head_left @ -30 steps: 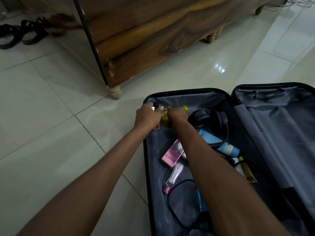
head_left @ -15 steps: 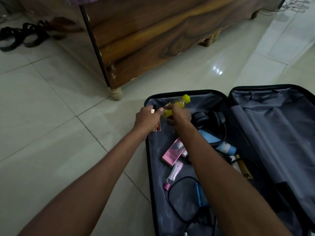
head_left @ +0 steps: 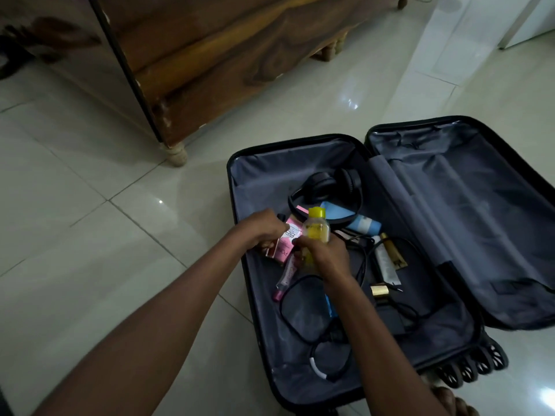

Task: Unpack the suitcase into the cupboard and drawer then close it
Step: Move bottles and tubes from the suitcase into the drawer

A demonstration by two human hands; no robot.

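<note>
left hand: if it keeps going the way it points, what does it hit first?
Most likely the pink box: the left hand points right, its fingers at or on the box already. Next would be the yellow bottle in the right hand. Depth is unclear.

A room in a home, most likely a bedroom — the floor (head_left: 90,181) is glossy pale tile, and a big piece of dark polished wooden furniture (head_left: 210,55) stands on short turned legs. A black suitcase (head_left: 495,163) lies open flat on the tiles, grey-lined, with personal things inside — headphones (head_left: 327,184), charging cables (head_left: 300,322), tubes and bottles of toiletries. Dark sandals (head_left: 12,58) sit by the furniture at the far left.
</note>
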